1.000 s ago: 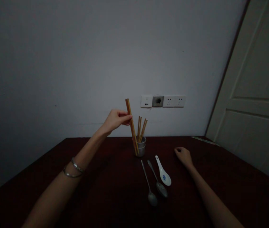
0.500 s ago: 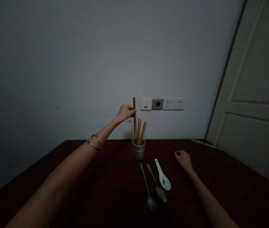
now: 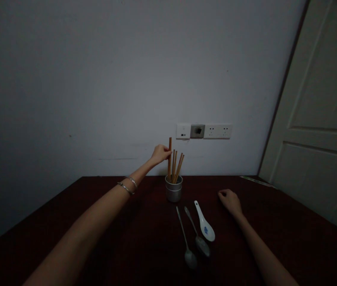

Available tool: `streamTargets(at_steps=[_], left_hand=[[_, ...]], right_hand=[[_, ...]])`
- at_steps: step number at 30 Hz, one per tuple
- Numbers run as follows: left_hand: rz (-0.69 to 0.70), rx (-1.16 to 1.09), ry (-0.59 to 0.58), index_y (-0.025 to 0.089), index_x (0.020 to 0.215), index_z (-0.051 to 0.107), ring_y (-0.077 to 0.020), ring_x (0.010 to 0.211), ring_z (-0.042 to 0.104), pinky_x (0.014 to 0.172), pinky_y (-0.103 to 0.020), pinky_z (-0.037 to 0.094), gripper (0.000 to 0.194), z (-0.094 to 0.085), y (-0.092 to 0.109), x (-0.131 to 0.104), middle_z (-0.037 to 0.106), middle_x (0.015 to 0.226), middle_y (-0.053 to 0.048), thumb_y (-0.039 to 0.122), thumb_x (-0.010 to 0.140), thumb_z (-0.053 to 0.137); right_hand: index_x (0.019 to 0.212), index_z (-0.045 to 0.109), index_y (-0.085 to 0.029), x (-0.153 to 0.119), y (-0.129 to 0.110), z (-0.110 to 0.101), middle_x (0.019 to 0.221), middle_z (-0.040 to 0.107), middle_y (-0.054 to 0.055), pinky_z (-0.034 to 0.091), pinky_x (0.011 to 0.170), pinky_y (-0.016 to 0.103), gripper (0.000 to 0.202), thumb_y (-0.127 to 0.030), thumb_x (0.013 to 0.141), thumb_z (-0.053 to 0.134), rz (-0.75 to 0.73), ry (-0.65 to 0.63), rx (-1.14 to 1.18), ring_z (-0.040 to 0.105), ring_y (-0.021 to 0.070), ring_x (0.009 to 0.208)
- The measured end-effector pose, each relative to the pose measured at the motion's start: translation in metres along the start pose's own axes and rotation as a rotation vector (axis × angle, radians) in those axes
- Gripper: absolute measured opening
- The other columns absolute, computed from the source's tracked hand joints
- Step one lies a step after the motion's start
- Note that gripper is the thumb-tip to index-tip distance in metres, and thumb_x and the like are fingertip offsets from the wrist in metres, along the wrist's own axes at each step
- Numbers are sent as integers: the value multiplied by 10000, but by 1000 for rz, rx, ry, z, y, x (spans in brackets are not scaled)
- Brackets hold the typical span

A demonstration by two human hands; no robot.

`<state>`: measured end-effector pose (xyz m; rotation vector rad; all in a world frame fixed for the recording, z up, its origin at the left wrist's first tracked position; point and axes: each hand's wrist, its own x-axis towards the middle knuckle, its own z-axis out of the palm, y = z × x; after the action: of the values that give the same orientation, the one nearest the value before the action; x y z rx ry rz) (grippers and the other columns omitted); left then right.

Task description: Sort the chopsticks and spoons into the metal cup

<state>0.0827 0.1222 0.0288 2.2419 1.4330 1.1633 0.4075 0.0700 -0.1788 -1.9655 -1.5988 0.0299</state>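
Observation:
My left hand [image 3: 160, 154] pinches a pair of wooden chopsticks [image 3: 170, 143] near the top. They stand almost upright, lower ends inside a metal cup [image 3: 174, 194]. Several other chopsticks [image 3: 179, 167] lean to the right in the same cup. Loosely curled on the table, my right hand [image 3: 230, 201] shows nothing in its fingers. Between the cup and me lie a long-handled metal spoon [image 3: 190, 259], a second metal spoon [image 3: 202, 246] and a white soup spoon [image 3: 207, 230] with a blue mark, which is the nearest thing to my right hand.
The dark red table [image 3: 144, 238] meets a pale wall [image 3: 126, 79] at its far edge. Sockets and switches [image 3: 214, 131] are set in the wall behind the cup. A panelled door [image 3: 320, 119] stands at the right. A thin strip [image 3: 256, 181] lies along the far right table edge.
My left hand has come down and slightly right, lowering the chopsticks deeper into the cup. My right hand and the spoons stay in place.

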Motion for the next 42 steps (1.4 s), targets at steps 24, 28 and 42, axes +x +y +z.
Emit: streamTargets(at_steps=[24, 28, 42], left_hand=[[-154, -213, -62, 83, 660, 663, -125, 536, 628, 500, -189, 486, 175, 49, -58, -15, 663, 616, -63, 217, 747, 591], [-172, -225, -64, 81, 680, 668, -127, 529, 629, 500, -194, 487, 159, 52, -63, -15, 669, 624, -67, 203, 745, 588], [-188, -241, -66, 90, 720, 673, -120, 568, 628, 530, -187, 482, 122, 55, -60, -28, 672, 636, -49, 182, 730, 594]], right_hand=[[894, 686, -175, -1, -2, -1, 1032, 650, 88, 429, 765, 284, 319, -325, 780, 428, 7, -3, -1, 599, 224, 925], [904, 684, -177, 0, -1, 1, 1023, 654, 84, 425, 776, 276, 318, -330, 776, 435, 10, 7, 4, 601, 214, 921], [921, 684, -182, 1, -1, 1, 1000, 661, 88, 415, 804, 282, 307, -317, 771, 452, 15, -8, -9, 595, 215, 945]])
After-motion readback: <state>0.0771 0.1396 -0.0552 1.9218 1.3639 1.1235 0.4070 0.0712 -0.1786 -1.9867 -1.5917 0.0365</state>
